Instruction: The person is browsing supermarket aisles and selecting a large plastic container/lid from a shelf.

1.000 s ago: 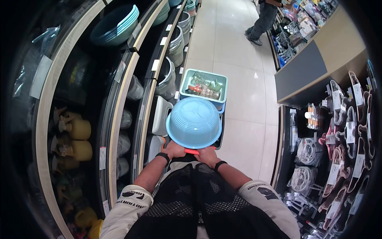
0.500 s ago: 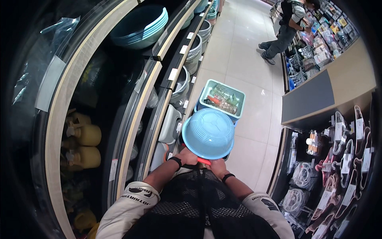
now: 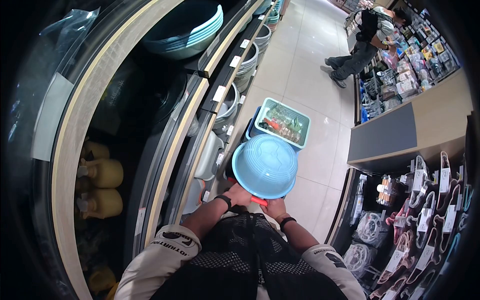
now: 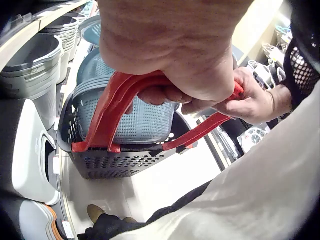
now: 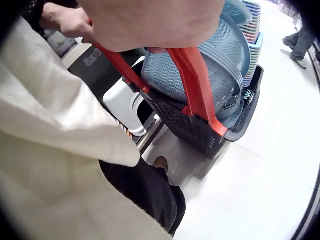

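Both hands hold the red handle (image 3: 259, 201) of a black shopping basket (image 4: 125, 162) in front of the body. My left hand (image 3: 238, 194) curls its fingers round the handle's left part, plain in the left wrist view. On the right part my right hand (image 3: 273, 207) grips, its fingers mostly hidden in its own wrist view. A light blue perforated colander (image 3: 267, 165) lies upside down on top of the load. Beyond it sits a mint rectangular basket (image 3: 306, 134) with wrapped goods (image 3: 282, 125) inside. More blue colanders (image 4: 130, 120) fill the black basket.
Shelves on the left carry stacked basins (image 3: 192, 40), grey buckets (image 3: 245, 67), yellow spray bottles (image 3: 102, 172) and a white bin (image 3: 209, 155). Hangers (image 3: 425, 220) hang at the right. Up the tiled aisle (image 3: 310, 65), a person (image 3: 367, 42) stands at a display.
The view has swung left, so the basket, hands and shelves sit farther right in the frame. More of the person at the display shows. Both hands keep hold of the handle.
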